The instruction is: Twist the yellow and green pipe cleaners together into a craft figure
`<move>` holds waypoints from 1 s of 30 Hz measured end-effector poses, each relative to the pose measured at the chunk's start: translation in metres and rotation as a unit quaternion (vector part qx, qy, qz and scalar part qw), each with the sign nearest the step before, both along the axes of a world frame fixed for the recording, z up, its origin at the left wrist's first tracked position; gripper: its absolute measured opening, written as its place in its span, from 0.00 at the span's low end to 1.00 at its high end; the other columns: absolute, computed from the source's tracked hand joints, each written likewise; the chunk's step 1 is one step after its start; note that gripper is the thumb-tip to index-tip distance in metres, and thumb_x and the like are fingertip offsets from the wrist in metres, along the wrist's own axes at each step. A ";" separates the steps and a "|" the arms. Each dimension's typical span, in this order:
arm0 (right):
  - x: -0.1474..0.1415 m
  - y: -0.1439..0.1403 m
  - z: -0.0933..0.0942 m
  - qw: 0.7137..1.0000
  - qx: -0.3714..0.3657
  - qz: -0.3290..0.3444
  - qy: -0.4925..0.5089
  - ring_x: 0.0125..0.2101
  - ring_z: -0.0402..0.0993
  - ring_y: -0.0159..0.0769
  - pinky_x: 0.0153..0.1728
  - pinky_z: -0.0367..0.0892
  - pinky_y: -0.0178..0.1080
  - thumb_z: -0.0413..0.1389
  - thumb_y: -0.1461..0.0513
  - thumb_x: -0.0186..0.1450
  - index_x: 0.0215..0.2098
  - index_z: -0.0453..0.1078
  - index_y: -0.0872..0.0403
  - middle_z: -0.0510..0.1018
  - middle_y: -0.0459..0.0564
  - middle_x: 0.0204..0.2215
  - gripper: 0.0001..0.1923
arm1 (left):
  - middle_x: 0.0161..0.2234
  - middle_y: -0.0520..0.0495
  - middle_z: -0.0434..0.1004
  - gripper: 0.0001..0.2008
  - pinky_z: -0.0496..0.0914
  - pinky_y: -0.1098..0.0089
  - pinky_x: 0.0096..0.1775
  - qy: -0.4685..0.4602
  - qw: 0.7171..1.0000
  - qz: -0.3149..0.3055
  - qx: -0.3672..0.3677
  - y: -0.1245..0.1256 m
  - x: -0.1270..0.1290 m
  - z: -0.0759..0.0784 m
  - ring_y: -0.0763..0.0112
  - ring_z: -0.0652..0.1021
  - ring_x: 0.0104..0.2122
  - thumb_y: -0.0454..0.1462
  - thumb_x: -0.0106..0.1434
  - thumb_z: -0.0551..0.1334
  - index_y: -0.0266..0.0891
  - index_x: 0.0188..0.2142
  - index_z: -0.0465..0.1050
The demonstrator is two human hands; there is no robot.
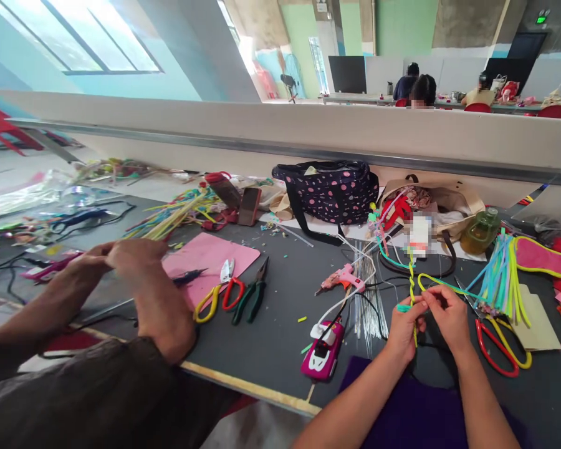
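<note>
Yellow twisted pipe cleaner (412, 280) rises upright from the grasp of the left hand (404, 329) above the dark grey tabletop (280, 340); the right hand (449, 318) pinches just beside it, on what I cannot tell. Leftward lies a pink glue gun (348, 278), rightward red-and-yellow-handled scissors (501, 350).

Strong daylight came through the window (77, 34) at upper left, where the glass washed out to white and a pale bluish haze spread over the nearby wall (182, 75). The gray table (280, 312) was evenly lit, with soft shadows. The left hand (404, 327) and right hand (451, 321) looked fairly crisp, while a co-worker's hands (138, 255) were blurred and that person's sleeve (98, 399) sank into darkness. Plastic bags (23, 193) at the left edge looked smeared and stretched. Blocky pixels covered part of a white tag (418, 237).
</note>
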State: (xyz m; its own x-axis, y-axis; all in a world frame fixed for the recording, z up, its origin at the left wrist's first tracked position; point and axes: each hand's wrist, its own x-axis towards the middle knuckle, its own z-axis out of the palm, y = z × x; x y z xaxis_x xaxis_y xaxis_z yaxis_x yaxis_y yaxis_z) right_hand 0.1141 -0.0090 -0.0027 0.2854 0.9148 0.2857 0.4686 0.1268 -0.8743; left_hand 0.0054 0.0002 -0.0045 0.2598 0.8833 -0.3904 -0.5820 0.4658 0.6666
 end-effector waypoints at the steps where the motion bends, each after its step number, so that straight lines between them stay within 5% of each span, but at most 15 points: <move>1: 0.004 -0.001 0.000 1.000 -0.001 -0.003 0.004 0.24 0.68 0.34 0.27 0.64 0.35 0.56 0.50 0.61 0.30 0.72 0.52 0.75 0.46 0.25 0.14 | 0.22 0.53 0.69 0.16 0.54 0.76 0.17 0.007 1.000 -0.003 0.007 0.001 0.002 0.002 0.83 0.62 0.15 0.39 0.42 0.73 0.33 0.29 0.74; 10: 0.012 -0.002 0.007 0.996 -0.033 0.060 0.059 0.26 0.71 0.35 0.27 0.66 0.34 0.57 0.50 0.60 0.30 0.72 0.53 0.76 0.47 0.26 0.15 | 0.19 0.55 0.65 0.15 0.52 0.76 0.17 -0.009 0.999 -0.050 0.016 0.009 -0.005 -0.005 0.84 0.61 0.15 0.37 0.42 0.73 0.33 0.28 0.74; 22: 0.005 -0.004 0.004 0.996 -0.054 0.062 0.045 0.26 0.69 0.33 0.28 0.65 0.33 0.54 0.51 0.63 0.28 0.70 0.54 0.73 0.46 0.24 0.15 | 0.18 0.56 0.65 0.15 0.53 0.77 0.16 0.008 0.997 -0.077 -0.005 0.011 -0.013 -0.008 0.84 0.60 0.14 0.38 0.41 0.73 0.33 0.27 0.73; 30: -0.002 -0.005 -0.001 0.989 -0.006 -0.048 -0.142 0.22 0.68 0.31 0.27 0.64 0.34 0.54 0.52 0.64 0.41 0.68 0.54 0.72 0.43 0.22 0.14 | 0.22 0.52 0.68 0.15 0.56 0.77 0.18 0.068 0.996 -0.023 0.047 0.009 -0.008 -0.014 0.82 0.62 0.18 0.41 0.44 0.72 0.33 0.28 0.74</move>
